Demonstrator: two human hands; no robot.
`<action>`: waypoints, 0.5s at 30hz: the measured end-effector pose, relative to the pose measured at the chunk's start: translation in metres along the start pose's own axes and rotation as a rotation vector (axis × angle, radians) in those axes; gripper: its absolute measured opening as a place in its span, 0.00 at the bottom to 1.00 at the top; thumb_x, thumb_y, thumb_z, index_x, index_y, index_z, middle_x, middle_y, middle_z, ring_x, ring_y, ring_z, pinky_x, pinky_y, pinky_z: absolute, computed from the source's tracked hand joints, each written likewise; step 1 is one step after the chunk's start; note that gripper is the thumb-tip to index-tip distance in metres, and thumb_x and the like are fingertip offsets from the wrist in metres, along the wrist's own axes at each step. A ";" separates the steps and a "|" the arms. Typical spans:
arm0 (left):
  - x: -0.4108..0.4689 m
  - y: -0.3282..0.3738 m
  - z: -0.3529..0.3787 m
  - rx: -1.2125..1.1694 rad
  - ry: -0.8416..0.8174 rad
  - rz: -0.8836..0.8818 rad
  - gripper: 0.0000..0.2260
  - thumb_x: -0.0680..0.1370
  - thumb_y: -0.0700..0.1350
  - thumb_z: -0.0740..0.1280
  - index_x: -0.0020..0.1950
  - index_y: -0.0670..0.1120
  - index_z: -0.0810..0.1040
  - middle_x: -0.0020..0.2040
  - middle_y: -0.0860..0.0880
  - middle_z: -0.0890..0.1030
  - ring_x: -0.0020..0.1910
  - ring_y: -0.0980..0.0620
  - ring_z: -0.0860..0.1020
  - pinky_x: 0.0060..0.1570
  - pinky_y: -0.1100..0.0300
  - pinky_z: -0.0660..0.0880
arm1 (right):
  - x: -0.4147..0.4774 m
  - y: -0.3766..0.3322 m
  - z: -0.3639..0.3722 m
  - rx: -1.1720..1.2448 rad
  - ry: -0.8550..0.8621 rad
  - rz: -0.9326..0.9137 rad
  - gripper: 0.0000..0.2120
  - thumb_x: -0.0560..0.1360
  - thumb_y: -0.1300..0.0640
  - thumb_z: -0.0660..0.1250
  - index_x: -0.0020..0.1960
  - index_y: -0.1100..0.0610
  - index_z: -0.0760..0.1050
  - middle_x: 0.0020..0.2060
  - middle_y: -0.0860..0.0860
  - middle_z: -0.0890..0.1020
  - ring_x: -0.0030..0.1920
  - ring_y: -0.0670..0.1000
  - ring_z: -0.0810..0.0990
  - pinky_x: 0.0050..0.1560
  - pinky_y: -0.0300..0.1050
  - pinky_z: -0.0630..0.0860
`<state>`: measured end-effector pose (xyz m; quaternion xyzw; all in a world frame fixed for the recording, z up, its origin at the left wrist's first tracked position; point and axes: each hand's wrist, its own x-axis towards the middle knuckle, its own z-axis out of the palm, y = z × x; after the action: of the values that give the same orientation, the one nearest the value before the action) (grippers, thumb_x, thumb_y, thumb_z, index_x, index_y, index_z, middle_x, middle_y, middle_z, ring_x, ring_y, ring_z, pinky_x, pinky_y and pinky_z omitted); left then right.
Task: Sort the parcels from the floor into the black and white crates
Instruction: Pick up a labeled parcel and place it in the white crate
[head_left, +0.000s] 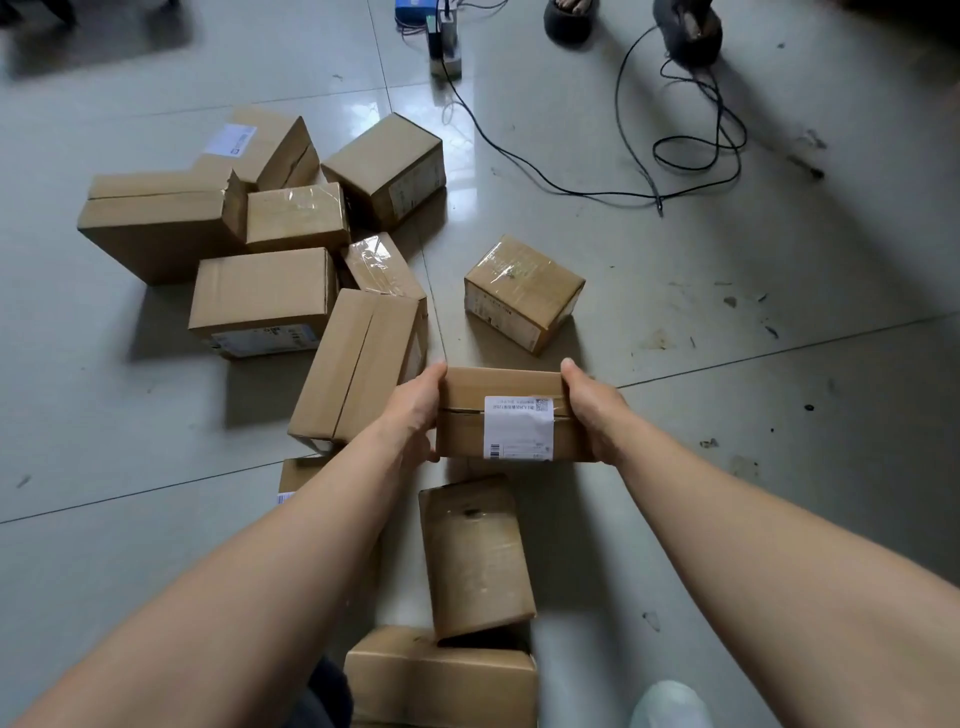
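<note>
Head view: one labelled parcel (511, 415) is held above the tiled floor (727, 312).
Left hand (415, 410): grips the parcel's left end.
Right hand (597, 415): grips its right end.
Other parcels (260, 291): clustered on the floor, left and below.

The floor (727, 291) is made of big, shiny, pale grey tiles with dark marks on the right side. Many brown cardboard boxes lie on it. A bunch of them (260, 234) sit close together on the left, some touching. One small box (522, 291) sits alone in the middle. Two more boxes (475, 556) lie near the bottom. A black cable (680, 150) curls across the floor at the top
</note>
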<state>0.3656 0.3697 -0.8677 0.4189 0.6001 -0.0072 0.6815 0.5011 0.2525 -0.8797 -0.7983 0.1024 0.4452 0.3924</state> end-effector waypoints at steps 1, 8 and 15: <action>-0.004 0.004 0.001 -0.037 0.008 0.011 0.17 0.79 0.58 0.59 0.58 0.46 0.72 0.54 0.43 0.76 0.55 0.45 0.75 0.55 0.43 0.74 | -0.002 -0.004 -0.001 0.017 0.019 -0.022 0.27 0.74 0.35 0.59 0.58 0.57 0.72 0.47 0.55 0.80 0.45 0.55 0.80 0.52 0.52 0.79; -0.091 0.066 -0.005 -0.215 0.137 0.169 0.21 0.74 0.62 0.62 0.55 0.46 0.72 0.52 0.42 0.78 0.49 0.46 0.77 0.50 0.47 0.77 | -0.091 -0.073 -0.022 0.070 0.120 -0.246 0.26 0.76 0.36 0.57 0.63 0.56 0.69 0.55 0.54 0.75 0.54 0.55 0.75 0.52 0.49 0.74; -0.229 0.154 -0.036 -0.356 0.232 0.236 0.10 0.76 0.51 0.66 0.48 0.46 0.70 0.50 0.43 0.78 0.47 0.49 0.77 0.43 0.53 0.78 | -0.228 -0.166 -0.062 0.233 0.149 -0.371 0.19 0.79 0.39 0.56 0.55 0.55 0.69 0.43 0.48 0.74 0.47 0.50 0.73 0.43 0.42 0.71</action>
<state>0.3517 0.3777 -0.5898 0.3572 0.6130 0.2263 0.6674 0.4923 0.2773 -0.5922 -0.7834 0.0332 0.2904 0.5485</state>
